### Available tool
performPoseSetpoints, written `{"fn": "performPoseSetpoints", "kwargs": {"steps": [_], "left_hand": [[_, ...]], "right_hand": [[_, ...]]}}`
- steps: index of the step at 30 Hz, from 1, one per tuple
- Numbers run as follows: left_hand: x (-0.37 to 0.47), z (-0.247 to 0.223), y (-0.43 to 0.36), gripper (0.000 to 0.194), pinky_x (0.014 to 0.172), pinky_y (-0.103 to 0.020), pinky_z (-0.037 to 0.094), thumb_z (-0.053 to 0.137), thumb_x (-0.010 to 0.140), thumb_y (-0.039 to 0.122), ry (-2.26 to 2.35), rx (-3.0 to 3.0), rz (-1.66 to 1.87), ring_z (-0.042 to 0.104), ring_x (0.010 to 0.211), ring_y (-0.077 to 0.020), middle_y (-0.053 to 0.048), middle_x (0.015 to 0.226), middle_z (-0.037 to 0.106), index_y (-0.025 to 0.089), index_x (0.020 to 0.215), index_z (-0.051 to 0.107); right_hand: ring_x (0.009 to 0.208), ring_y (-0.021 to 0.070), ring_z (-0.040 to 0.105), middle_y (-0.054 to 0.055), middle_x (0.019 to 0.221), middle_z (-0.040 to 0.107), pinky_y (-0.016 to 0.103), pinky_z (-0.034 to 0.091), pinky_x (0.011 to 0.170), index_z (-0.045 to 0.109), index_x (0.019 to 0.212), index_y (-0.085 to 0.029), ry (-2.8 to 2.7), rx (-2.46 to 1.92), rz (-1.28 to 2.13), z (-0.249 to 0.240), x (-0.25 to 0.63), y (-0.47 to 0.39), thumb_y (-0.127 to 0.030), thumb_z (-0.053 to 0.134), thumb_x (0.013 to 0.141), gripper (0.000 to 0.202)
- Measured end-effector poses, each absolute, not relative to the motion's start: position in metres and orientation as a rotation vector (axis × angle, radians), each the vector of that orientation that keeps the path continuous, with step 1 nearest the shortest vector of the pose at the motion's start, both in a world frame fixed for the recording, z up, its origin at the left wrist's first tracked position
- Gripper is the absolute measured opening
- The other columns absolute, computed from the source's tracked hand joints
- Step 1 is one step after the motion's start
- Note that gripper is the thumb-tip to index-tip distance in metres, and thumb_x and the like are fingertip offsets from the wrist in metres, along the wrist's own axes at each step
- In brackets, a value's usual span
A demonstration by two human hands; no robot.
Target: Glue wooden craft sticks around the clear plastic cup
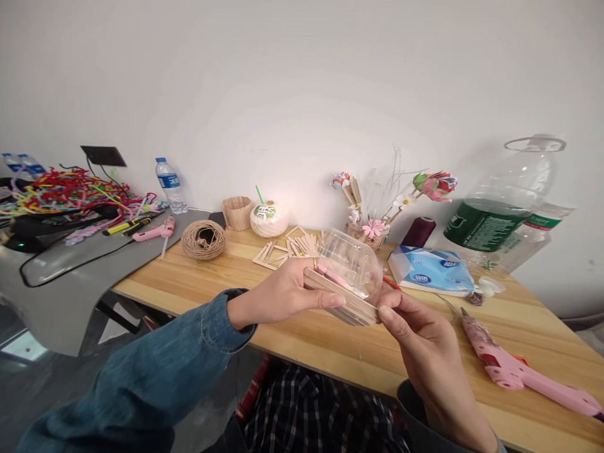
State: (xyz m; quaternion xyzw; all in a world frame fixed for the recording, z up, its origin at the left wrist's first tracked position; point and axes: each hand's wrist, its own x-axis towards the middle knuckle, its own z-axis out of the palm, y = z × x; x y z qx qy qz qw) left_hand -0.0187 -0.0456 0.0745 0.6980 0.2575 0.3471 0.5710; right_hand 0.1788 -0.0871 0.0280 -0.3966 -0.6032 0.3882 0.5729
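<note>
A clear plastic bottle section (pixel 356 255) is held tilted above the table's front part, with several flat wooden craft sticks (pixel 356 307) lying side by side along its near side. My left hand (pixel 297 289) is closed round it, the thumb lying along the sticks and the other fingers hidden behind. At the sticks' right end, my right hand (pixel 419 333) pinches with thumb and forefinger. Behind the bottle section, loose craft sticks (pixel 274 251) lie on the wooden table (pixel 207 296).
A pink glue gun (pixel 523 371) lies at the right. Tissues (pixel 431 270), a large bottle (pixel 495 207) and paper flowers (pixel 372 228) stand behind. Leftward are a twine roll (pixel 189 242), a stick-covered cup (pixel 236 214), a coconut (pixel 268 220) and another pink glue gun (pixel 153 231).
</note>
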Motion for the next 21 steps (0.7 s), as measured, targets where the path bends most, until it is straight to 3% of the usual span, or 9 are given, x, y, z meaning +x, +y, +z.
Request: {"fn": "performPoseSetpoints", "kwargs": {"steps": [21], "left_hand": [[-0.0176, 0.0739, -0.0401, 0.024, 0.066, -0.024, 0.049, 0.073, 0.068, 0.027, 0.626, 1.673, 0.795, 0.062, 0.071, -0.0137, -0.002, 0.075, 0.068, 0.013, 0.082, 0.061]], "right_hand": [[0.06, 0.0115, 0.046, -0.001, 0.061, 0.05, 0.022, 0.039, 0.056, 0.053, 0.062, -0.02, -1.478, -0.929, 0.875, 0.0292, 0.1791, -0.0857, -0.045, 0.058, 0.082, 0.032]]}}
